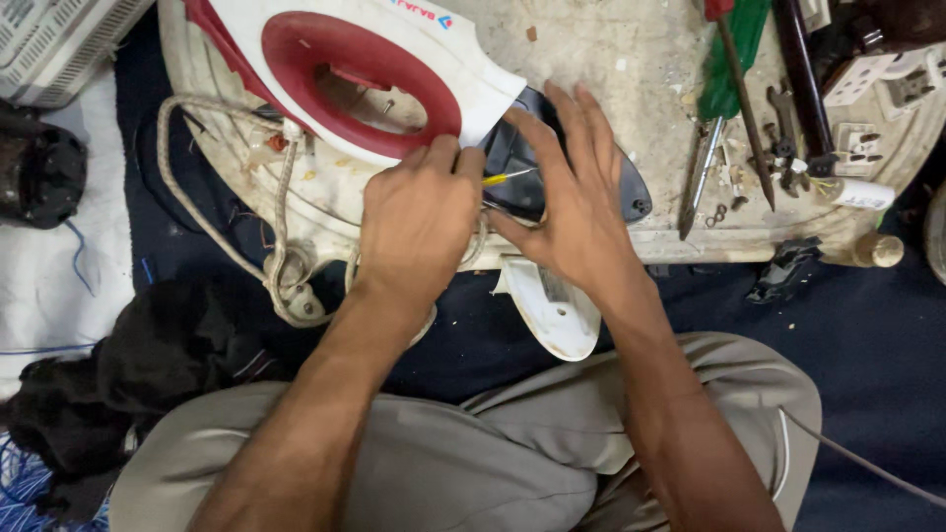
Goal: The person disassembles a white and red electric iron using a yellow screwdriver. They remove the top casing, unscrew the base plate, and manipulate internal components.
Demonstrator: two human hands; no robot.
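Observation:
A white and red clothes iron body (374, 59) lies tilted on a round, worn work board (611, 59). Below it sits a dark soleplate part (522, 148). My left hand (419, 212) is closed around a thin yellow-handled tool (507, 177) whose tip points at the dark part. My right hand (572, 197) rests flat with fingers spread on the dark part, holding it down. A braided cord (281, 197) runs from the iron's rear and loops off the board's edge. A white plastic cover piece (557, 310) lies below the board near my knee.
Screwdrivers (734, 89), a green-handled tool (734, 49), a spanner and small screws lie on the board's right side. White socket parts (887, 84) and a small bottle (877, 251) sit at far right. Dark cloth (148, 355) and a black round object (39, 172) lie left.

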